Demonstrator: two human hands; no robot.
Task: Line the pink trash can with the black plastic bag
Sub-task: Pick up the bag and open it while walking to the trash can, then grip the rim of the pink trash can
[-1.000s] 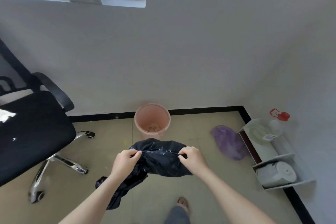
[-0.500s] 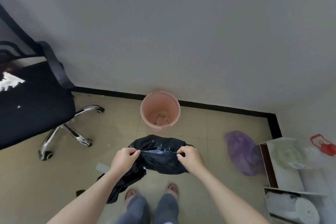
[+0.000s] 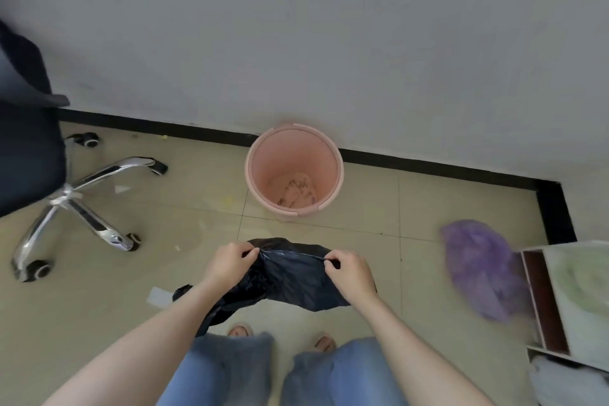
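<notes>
The pink trash can (image 3: 263,155) stands on the tiled floor against the wall's black baseboard, with no liner and some scraps at its bottom. In front of it, closer to me, I hold the crumpled black plastic bag (image 3: 290,277) above the floor. My left hand (image 3: 229,265) pinches the bag's top edge on the left and my right hand (image 3: 349,272) pinches it on the right. The edge is stretched between them. The bag's tail hangs down to the left, under my left forearm.
A black office chair (image 3: 29,148) with a chrome wheeled base (image 3: 82,204) stands at the left. A purple bag (image 3: 481,267) lies on the floor at the right, beside a white shelf unit (image 3: 570,303). My feet and jeans show below the bag. Paper scraps litter the floor.
The view has tilted down and drawn closer to the trash can, which now looks larger. Both hands keep the same pinch on the bag's edge.
</notes>
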